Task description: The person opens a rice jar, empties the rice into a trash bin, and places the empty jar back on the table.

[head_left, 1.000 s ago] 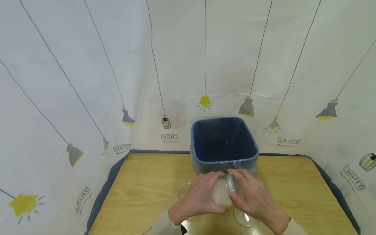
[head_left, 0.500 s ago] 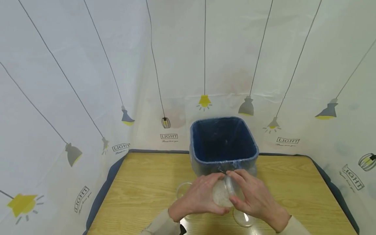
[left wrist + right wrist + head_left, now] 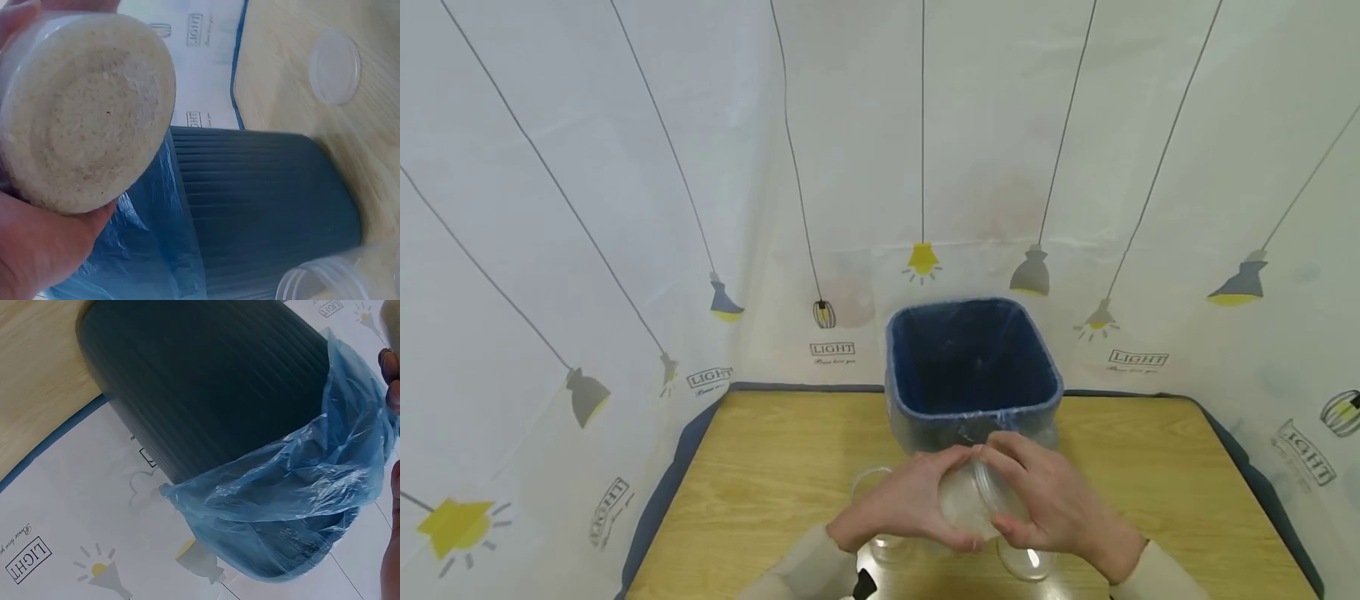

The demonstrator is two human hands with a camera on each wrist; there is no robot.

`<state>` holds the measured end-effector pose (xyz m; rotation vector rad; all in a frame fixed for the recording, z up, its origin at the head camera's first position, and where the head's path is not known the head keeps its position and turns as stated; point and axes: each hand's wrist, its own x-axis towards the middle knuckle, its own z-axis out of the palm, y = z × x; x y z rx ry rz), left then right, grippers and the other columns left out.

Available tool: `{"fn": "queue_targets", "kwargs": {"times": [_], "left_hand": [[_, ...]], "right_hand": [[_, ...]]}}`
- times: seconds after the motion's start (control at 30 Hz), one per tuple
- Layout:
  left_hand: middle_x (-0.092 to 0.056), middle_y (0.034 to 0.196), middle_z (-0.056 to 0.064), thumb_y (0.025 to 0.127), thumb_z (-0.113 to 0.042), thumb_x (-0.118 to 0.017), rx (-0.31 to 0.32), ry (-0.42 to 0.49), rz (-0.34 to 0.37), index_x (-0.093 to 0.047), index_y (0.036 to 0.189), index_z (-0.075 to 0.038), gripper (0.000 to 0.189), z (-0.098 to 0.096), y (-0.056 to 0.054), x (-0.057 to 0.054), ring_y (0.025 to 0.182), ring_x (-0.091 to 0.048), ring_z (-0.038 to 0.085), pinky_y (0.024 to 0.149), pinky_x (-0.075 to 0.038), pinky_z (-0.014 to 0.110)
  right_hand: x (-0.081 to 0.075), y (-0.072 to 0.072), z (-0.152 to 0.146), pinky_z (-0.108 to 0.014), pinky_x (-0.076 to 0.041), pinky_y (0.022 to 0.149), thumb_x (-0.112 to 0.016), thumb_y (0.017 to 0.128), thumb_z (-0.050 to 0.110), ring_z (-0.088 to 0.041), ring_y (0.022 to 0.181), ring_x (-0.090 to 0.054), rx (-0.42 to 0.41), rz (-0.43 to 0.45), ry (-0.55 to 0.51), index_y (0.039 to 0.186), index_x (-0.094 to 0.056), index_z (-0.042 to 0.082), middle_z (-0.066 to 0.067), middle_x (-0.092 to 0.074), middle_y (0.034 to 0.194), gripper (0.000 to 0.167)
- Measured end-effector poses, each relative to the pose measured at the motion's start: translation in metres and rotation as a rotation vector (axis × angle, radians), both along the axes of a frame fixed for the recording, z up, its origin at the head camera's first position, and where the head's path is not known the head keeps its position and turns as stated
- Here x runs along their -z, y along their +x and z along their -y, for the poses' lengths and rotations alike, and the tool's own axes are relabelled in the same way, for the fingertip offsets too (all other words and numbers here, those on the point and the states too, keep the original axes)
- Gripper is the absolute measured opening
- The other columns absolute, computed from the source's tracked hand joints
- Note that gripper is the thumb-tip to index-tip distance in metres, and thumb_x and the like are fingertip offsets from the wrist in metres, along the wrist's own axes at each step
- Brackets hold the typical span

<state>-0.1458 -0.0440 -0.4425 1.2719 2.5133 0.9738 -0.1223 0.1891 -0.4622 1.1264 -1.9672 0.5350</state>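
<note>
Both hands hold a clear plastic jar tipped on its side, in front of the bin. My left hand curls round the jar's body. My right hand grips its ringed right end; whether a lid is on that end is hard to tell. In the left wrist view, pale, fine grain-like contents fill the round base of the jar. Only a few fingers and an edge of the jar show in the right wrist view.
A blue bin lined with a thin plastic bag stands at the table's back. A second clear jar stands left of the hands. A clear round lid lies on the wooden table. Lamp-printed sheeting surrounds the table.
The jar has shifted slightly down in the head view, both hands staying on it. My right fingers have moved a little along its ringed end.
</note>
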Motion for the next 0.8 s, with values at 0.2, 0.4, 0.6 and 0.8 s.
{"fn": "queue_targets", "kwargs": {"times": [0.2,0.4,0.6,0.8], "left_hand": [[-0.067,0.122,-0.009,0.069,-0.046,-0.091,-0.063,-0.024,-0.013,-0.054,0.145,-0.016,0.089,-0.001,0.004,0.004,0.096,-0.059,0.000,0.080,-0.048,0.015],[-0.063,0.135,0.001,0.069,-0.050,-0.089,-0.151,-0.077,-0.139,-0.052,0.144,-0.009,0.093,0.000,0.013,0.008,0.114,-0.061,0.011,0.093,-0.052,0.026],[-0.065,0.125,0.002,0.066,-0.051,-0.093,-0.230,-0.061,-0.335,-0.053,0.138,-0.008,0.093,-0.004,0.020,0.015,0.106,-0.063,0.013,0.086,-0.054,0.027],[-0.065,0.122,0.001,0.059,-0.056,-0.095,-0.293,-0.048,-0.550,-0.056,0.134,-0.008,0.098,-0.010,0.023,0.020,0.102,-0.065,0.015,0.081,-0.056,0.029]], "right_hand": [[-0.002,-0.002,-0.002,-0.037,-0.056,0.066,-0.028,0.107,0.060,-0.024,0.092,-0.065,-0.023,0.025,0.043,0.130,-0.061,0.004,-0.013,-0.063,0.117,0.069],[-0.003,0.011,-0.004,-0.040,-0.059,0.071,-0.040,0.105,0.057,-0.026,0.106,-0.067,0.058,0.184,0.045,0.146,-0.054,0.005,-0.013,-0.059,0.138,0.067],[-0.009,0.027,0.000,-0.039,-0.057,0.069,-0.068,0.097,0.046,-0.018,0.093,-0.066,0.252,0.379,-0.011,0.150,-0.052,0.012,-0.006,-0.058,0.133,0.066],[-0.016,0.034,0.006,-0.046,-0.057,0.079,-0.076,0.091,0.039,-0.022,0.108,-0.064,0.342,0.436,-0.053,0.148,-0.055,0.016,-0.005,-0.058,0.136,0.065]]}}
